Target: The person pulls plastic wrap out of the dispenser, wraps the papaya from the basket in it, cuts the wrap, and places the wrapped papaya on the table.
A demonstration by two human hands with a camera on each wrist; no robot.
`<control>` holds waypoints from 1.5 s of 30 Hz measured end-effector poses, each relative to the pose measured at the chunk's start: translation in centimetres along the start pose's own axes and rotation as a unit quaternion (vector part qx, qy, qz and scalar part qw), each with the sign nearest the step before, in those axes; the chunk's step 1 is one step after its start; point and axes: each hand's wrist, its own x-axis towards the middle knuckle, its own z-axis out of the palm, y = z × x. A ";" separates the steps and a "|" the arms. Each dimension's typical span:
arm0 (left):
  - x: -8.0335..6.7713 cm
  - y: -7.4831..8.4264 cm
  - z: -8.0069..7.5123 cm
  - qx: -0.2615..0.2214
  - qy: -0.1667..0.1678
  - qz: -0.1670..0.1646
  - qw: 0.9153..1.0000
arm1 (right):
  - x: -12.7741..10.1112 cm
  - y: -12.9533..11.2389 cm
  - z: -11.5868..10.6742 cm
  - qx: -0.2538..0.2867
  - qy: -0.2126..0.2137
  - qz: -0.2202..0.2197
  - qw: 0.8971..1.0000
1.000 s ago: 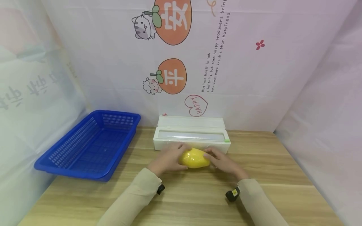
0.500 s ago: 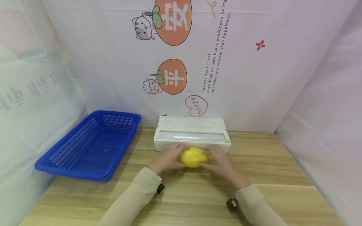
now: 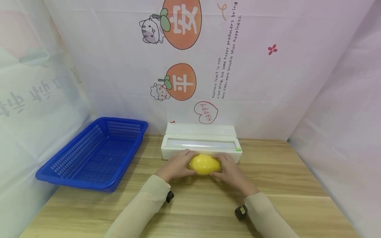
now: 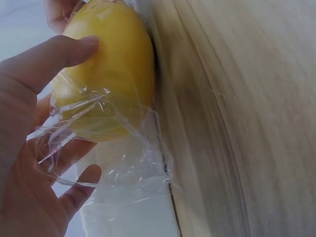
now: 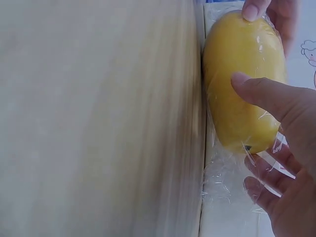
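A yellow oval fruit (image 3: 204,164) wrapped in clear cling film lies on the wooden table (image 3: 208,205), just in front of a white cling film dispenser box (image 3: 201,130). My left hand (image 3: 177,165) grips its left end and my right hand (image 3: 230,170) grips its right end. In the left wrist view the thumb lies over the fruit (image 4: 113,74) and the fingers curl beneath, with loose film (image 4: 128,163) bunched at that end. The right wrist view shows the same hold on the fruit (image 5: 242,84), with crumpled film (image 5: 222,173) under the right hand (image 5: 291,197).
A blue plastic basket (image 3: 98,155) stands at the left of the table with nothing in it. The dispenser's lid is up against the back wall. Printed cloth walls close in the left, back and right sides.
Both hands have drawn in around the fruit's ends and nudged it slightly towards the dispenser box. The right forearm has swung inward.
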 end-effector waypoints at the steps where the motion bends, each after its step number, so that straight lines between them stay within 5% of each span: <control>1: 0.0 0.0 0.0 -0.002 -0.001 -0.002 1.000 | 0.1 0.1 0.0 0.004 0.002 -0.001 1.000; 18: -0.4 0.7 -0.3 -0.016 0.010 -0.008 1.000 | -0.3 0.3 -1.2 0.079 -0.021 -0.010 0.997; 28: -0.4 0.7 -0.4 -0.013 0.011 -0.015 1.000 | 0.9 1.7 -3.7 0.055 0.134 0.012 0.989; 35: -0.5 0.6 -0.4 -0.006 0.017 -0.011 1.000 | 1.6 4.6 -5.1 0.071 0.046 0.113 0.990; 45: -0.4 0.4 -0.4 -0.007 0.018 -0.002 1.000 | 0.7 7.2 -4.9 0.181 -0.012 0.167 0.969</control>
